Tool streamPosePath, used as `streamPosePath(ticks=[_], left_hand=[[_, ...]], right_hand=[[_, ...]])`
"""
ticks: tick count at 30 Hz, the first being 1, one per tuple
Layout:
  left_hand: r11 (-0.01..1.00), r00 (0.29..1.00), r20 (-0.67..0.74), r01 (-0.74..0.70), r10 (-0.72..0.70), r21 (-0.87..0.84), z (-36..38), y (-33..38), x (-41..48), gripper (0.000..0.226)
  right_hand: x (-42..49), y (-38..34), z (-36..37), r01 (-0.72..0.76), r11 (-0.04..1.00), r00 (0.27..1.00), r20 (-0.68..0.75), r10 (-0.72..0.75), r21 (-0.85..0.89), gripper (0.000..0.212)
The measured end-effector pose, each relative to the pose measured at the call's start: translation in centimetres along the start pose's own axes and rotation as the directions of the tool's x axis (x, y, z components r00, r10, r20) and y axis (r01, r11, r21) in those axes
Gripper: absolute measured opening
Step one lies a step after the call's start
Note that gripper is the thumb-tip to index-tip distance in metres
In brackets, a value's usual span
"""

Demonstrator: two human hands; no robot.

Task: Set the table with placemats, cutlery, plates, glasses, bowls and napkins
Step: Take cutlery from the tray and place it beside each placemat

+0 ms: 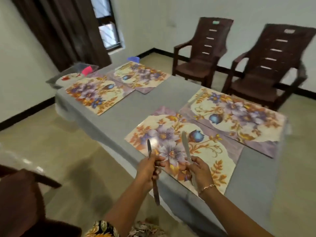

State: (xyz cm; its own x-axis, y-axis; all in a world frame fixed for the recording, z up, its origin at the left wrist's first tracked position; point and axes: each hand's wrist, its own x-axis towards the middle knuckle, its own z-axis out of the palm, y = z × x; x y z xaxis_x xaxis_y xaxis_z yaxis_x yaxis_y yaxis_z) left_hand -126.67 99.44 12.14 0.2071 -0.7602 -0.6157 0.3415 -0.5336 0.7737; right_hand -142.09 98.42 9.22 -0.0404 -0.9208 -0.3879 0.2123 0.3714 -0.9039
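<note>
Over the near edge of the bench (119,117), both forearms reach forward and the hands come up side by side above the nearest placemat (205,151). Left hand (148,167) is upright, fingers curled round the middle of a knife (149,148), one end pointing up and the other hanging down past the bench edge. Right hand (200,170), bracelet (207,186) at the wrist, has its fingers wrapped round a second knife (185,144), blade tilted up over the mat's printed flowers.

White walls (162,23), black skirting (25,115), beige tiled floor (68,151). Dark brown curtain (59,31) beside daylit window (107,33). Left brown plastic armchair (201,65), right brown plastic armchair (266,81) just beside.
</note>
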Motion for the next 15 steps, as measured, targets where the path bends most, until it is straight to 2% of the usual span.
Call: streamPosePath(ticks=[3, 5, 7, 11, 13, 15], left_hand=[[0.997, 0.991, 0.12, 0.046, -0.053, 0.063, 2.0, 1.9, 3.5, 0.039], [0.992, 0.974, 0.203, 0.088, -0.106, 0.094, 3.3, 3.1, 5.9, 0.029], [0.983, 0.951, 0.27, 0.118, -0.151, 0.138, 4.5, 4.3, 8.1, 0.022], [0.97, 0.915, 0.356, 0.116, -0.189, 0.215, 6.0, 6.4, 11.3, 0.024], [0.962, 0.897, 0.384, 0.133, -0.219, 0.239, 6.5, 7.0, 12.7, 0.026], [0.947, 0.873, 0.406, 0.163, -0.27, 0.277, 6.8, 7.2, 13.8, 0.028]], right_hand=[[1.6, 0.2, -1.0, 0.003, 0.999, 0.974, -0.228, -0.012, -0.041, 0.02], [2.7, 0.3, -1.3, -0.008, 0.994, 0.934, -0.357, -0.032, -0.108, 0.026], [3.7, 0.8, -1.4, -0.04, 0.981, 0.868, -0.493, -0.061, -0.191, 0.027], [5.0, 1.4, -1.1, -0.172, 0.935, 0.702, -0.705, -0.103, -0.309, 0.032], [5.3, 1.7, -1.0, -0.264, 0.885, 0.616, -0.773, -0.151, -0.383, 0.035], [5.1, 1.9, -0.9, -0.363, 0.823, 0.56, -0.808, -0.183, -0.438, 0.033]])
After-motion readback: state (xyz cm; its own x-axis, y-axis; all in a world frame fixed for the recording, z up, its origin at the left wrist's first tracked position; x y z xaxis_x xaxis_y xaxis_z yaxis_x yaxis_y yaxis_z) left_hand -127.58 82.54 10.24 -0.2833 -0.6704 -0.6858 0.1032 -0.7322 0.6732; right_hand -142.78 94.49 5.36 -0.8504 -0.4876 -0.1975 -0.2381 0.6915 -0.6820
